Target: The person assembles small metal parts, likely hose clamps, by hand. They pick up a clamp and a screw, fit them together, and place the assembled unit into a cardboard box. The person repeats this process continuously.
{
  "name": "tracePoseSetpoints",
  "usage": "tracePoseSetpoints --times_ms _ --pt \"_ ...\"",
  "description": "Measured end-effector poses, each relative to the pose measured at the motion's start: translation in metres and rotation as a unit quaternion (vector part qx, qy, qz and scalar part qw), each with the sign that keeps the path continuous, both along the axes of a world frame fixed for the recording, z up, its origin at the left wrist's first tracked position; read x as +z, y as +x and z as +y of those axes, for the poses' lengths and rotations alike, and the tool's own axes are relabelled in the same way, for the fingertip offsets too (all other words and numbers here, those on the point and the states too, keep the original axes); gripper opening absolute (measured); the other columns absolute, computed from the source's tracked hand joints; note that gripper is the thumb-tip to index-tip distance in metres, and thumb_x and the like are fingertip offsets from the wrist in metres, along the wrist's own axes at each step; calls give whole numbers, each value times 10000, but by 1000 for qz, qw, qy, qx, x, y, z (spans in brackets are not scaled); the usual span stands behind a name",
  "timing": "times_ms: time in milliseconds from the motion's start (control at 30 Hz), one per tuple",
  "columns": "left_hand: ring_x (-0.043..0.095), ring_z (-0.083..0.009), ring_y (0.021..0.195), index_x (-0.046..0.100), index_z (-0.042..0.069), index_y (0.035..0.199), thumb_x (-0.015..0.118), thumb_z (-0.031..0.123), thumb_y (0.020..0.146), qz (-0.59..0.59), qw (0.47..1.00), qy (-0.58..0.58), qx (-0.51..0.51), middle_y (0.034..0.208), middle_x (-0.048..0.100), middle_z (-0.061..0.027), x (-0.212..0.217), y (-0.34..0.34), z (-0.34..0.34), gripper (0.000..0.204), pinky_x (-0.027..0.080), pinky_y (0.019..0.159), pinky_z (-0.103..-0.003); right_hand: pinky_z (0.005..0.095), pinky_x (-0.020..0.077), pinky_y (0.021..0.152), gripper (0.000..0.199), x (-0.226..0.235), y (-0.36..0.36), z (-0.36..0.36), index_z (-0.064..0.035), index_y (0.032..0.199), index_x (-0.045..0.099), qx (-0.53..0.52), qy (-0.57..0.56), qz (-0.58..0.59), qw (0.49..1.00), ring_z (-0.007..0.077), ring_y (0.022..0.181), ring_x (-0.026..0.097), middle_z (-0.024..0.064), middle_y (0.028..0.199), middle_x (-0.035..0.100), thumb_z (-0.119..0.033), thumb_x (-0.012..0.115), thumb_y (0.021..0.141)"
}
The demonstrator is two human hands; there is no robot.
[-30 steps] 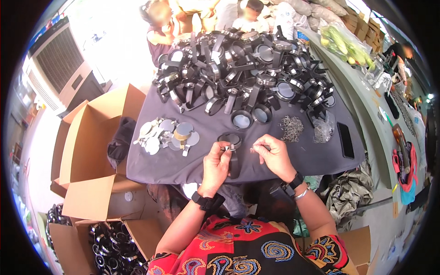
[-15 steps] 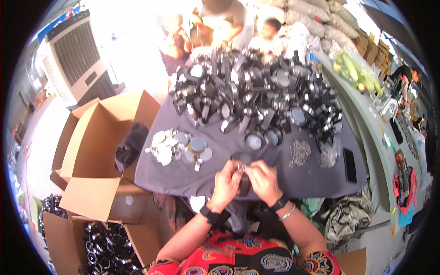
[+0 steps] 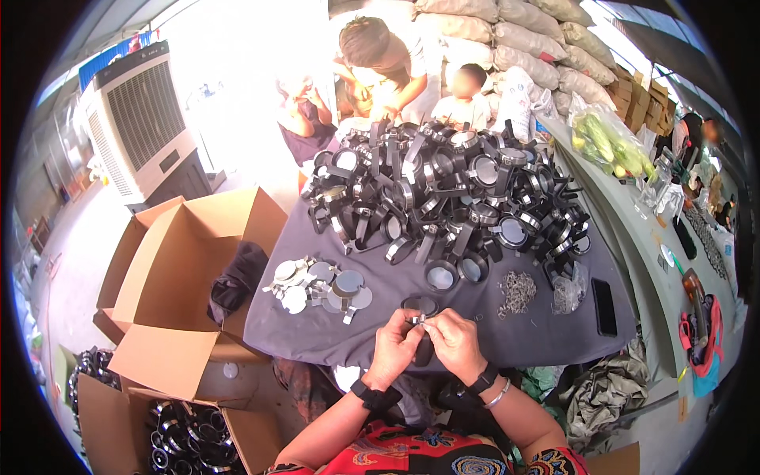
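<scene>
Both my hands meet at the table's near edge over a dark round part (image 3: pixel 421 304) with a dark flat handle, like those in the pile. My left hand (image 3: pixel 394 347) grips it from the left with thumb and fingers closed. From the other side, my right hand (image 3: pixel 454 340) pinches at a small silver metal piece at its edge; the fingertips hide some of it. To the left lie loose silver discs with tabs (image 3: pixel 348 281). Right of my hands sits a heap of small thin metal pieces (image 3: pixel 517 293). A large pile of black ring-shaped parts (image 3: pixel 443 190) covers the far half.
A dark cloth (image 3: pixel 317 336) covers the table. A clear plastic bag (image 3: pixel 568 293) and a phone (image 3: pixel 604 307) lie at right. Open cardboard boxes (image 3: pixel 162 356) stand left, one holding black rings (image 3: pixel 186 435). Across the table are several people (image 3: pixel 372 63); an air cooler (image 3: pixel 142 119) stands far left.
The view has tilted, so the table and pile sit lower in the picture. My hands stay together on the dark part, with only small finger shifts.
</scene>
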State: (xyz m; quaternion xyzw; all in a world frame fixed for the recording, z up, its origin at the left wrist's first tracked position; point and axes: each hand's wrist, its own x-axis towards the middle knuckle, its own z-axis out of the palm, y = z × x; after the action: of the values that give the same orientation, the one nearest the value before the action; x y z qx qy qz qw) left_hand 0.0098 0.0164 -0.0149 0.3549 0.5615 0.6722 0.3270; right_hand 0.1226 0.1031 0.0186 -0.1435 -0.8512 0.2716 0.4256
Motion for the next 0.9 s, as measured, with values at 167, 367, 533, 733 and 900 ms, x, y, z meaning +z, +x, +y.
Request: tracePoseSetpoints --times_ms 167,367,533,733,900 --pt "479 -35 495 551 46 1080 562 40 913 31 999 -1 7 659 587 5 -5 4 5 167 400 422 -220 391 507 585 59 -3 2 -1 -21 830 585 -21 1 -19 1000 327 687 638 119 782 614 -8 642 820" --pt "461 -35 500 537 55 1014 517 -3 904 71 995 41 60 654 553 18 -14 -1 7 126 379 415 -215 450 481 597 78 -7 -7 -4 -54 862 551 -18 36 -31 999 361 692 600 126 794 573 -109 605 872" --pt "431 -33 454 543 73 1008 511 -9 907 26 999 21 38 635 546 26 -11 0 13 134 352 391 -210 415 490 601 43 -11 10 2 -38 864 603 -65 5 -31 997 338 690 615 124 800 605 -68 631 850" --pt "438 -31 453 541 75 1026 515 -3 911 23 999 -21 41 603 524 38 -3 3 11 141 352 383 -217 443 491 638 53 -3 104 47 -46 868 625 -285 55 -123 949 368 733 612 147 813 611 -97 617 856" --pt "419 -5 505 543 54 995 547 -23 896 31 998 30 49 680 552 45 -15 1 10 126 344 429 -205 447 525 643 56 -5 151 78 -17 801 597 -358 130 -353 854 364 724 644 178 835 605 -43 549 815"
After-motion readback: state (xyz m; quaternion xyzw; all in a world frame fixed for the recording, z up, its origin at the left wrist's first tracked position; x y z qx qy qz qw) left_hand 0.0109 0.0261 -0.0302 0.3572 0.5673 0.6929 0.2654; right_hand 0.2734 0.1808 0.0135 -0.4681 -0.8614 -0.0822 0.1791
